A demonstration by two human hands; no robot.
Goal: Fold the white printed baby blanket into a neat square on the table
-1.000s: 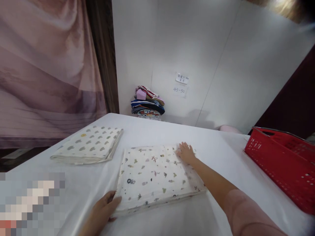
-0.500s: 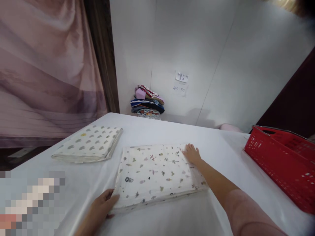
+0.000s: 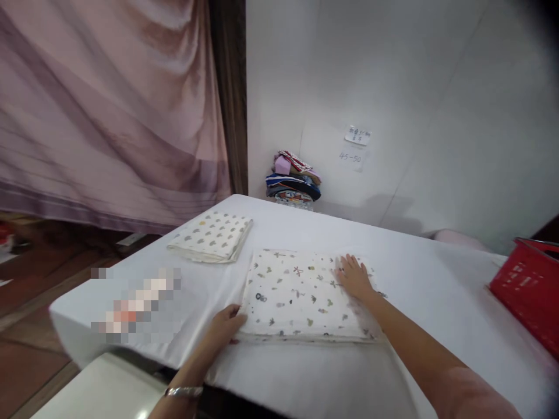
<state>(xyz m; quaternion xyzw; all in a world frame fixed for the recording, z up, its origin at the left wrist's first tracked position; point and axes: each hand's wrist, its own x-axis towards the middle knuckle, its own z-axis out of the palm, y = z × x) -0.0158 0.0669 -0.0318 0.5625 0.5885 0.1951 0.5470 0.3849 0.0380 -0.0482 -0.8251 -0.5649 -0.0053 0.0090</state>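
Item, my left hand, silver bracelet at the wrist: thumb and curled fingers at the near part of the left edge of a folded cloth; whether they pinch it I cannot tell. Item, the cloth itself: white, small printed motifs, layered, lying flat just right of those fingers, its longer side, as seen, running left to right between my hands. Item, my right hand: spread wide, palm down, resting on the cloth's far right part; both hands are at the cloth, neither nearer, the right one reaching farther from me. Item, the table: white-covered, smooth, a few creases by my left forearm; at its left a pixelated patch, contents not legible. Item, a second folded cloth: pale, grey motifs, one yellow, apart from the first, farther left. Item, a red basket, perforated, at the right, partly out of view. Beyond the table: a stack of folded fabrics by the pale wall, a handwritten paper above another reading 45-50, and, left, a pink curtain.
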